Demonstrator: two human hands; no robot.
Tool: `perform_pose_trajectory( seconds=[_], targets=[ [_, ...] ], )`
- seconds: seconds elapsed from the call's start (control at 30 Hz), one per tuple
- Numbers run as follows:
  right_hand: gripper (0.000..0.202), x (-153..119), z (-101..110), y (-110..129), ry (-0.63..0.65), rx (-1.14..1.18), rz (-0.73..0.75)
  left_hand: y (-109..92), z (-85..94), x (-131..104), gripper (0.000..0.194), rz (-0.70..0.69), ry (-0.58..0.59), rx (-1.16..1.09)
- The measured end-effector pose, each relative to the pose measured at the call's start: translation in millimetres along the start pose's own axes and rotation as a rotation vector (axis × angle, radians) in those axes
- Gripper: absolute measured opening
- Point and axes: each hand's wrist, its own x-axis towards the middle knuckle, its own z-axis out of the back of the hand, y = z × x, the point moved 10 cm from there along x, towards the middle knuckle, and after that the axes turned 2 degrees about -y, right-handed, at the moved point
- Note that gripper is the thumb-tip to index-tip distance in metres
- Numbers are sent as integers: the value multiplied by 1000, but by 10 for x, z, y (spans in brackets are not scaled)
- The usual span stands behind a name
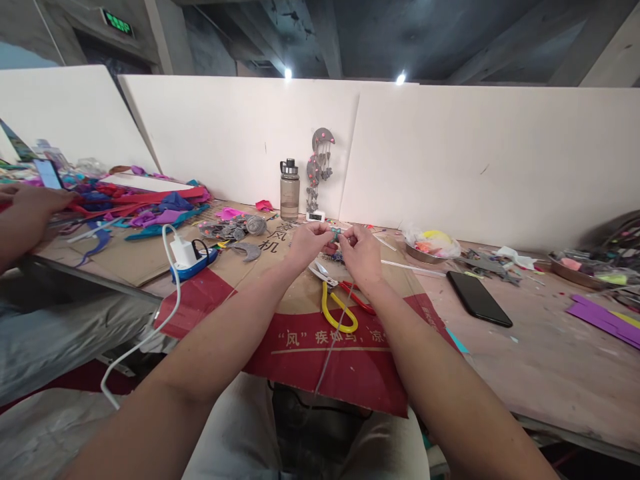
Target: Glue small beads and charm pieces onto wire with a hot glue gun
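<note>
My left hand (pixel 311 244) and my right hand (pixel 361 252) meet over the cardboard sheet, fingers pinched around a small teal-green piece (pixel 335 234) between them. A thin grey cord (pixel 333 347) hangs from my right hand down across the cardboard (pixel 300 287) and past its front edge. Just below the hands lie scissors with yellow and red handles (pixel 326 303), their blades pointing toward my left hand. Small dark bits sit on the cardboard under my fingers.
Behind stand a water bottle (pixel 289 190), a small clock (pixel 315 216) and a grey moon ornament (pixel 323 140). Left are a power strip (pixel 196 267), grey felt pieces (pixel 245 251), colourful cloth (pixel 165 200) and another person's hand (pixel 35 200). Right are a black phone (pixel 479 298) and a bowl (pixel 424 255).
</note>
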Motion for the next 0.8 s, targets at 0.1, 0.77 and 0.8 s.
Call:
perform_pose_trajectory(
  seconds=[0.1,0.77,0.8],
  targets=[
    [14,10,1,-24,-11,14,-23,9,-6,-3,21,1,4,13],
    [11,42,52,-60,-16,38,-64,-72,-118,-51,28,26,69,38],
    [12,43,51,-54,-13,30,-55,-76,-116,-54,28,25,67,41]
  ],
)
